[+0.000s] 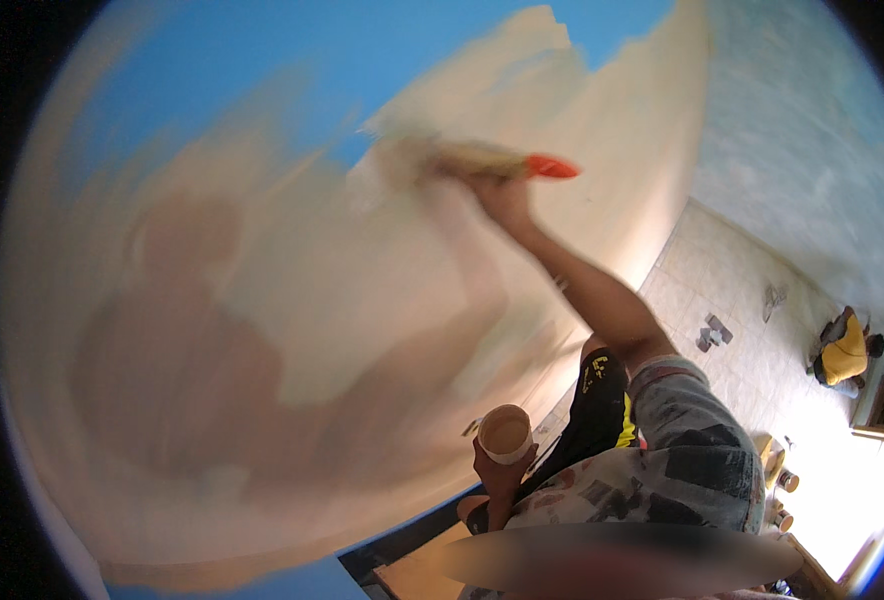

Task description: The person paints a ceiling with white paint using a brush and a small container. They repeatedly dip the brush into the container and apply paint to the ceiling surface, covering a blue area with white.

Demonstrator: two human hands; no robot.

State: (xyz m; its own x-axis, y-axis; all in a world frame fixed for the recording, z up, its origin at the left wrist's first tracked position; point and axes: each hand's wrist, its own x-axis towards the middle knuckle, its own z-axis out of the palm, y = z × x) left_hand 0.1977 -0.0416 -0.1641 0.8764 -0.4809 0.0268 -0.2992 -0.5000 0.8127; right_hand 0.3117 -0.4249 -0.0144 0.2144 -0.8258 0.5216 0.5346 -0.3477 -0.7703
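Observation:
My right hand (502, 192) is raised to the wall and closed around a wide paintbrush (554, 167) with a red-tipped handle. The bristle end is smeared by motion and lies against the cream-painted wall (362, 260), near a patch of blue. Lower down, close to my body, my left hand (499, 478) grips a white cup (505, 434) of cream-coloured paint, held with its mouth up. Ragged streaks mark where the cream meets the blue area (362, 70) along the top.
My shadow falls across the wall's left half. To the right, a pale tiled floor (707, 270) carries small grey items (713, 333). A person in a yellow top (844, 350) crouches farther off by a mottled grey-blue wall (812, 130). Bright light enters at lower right.

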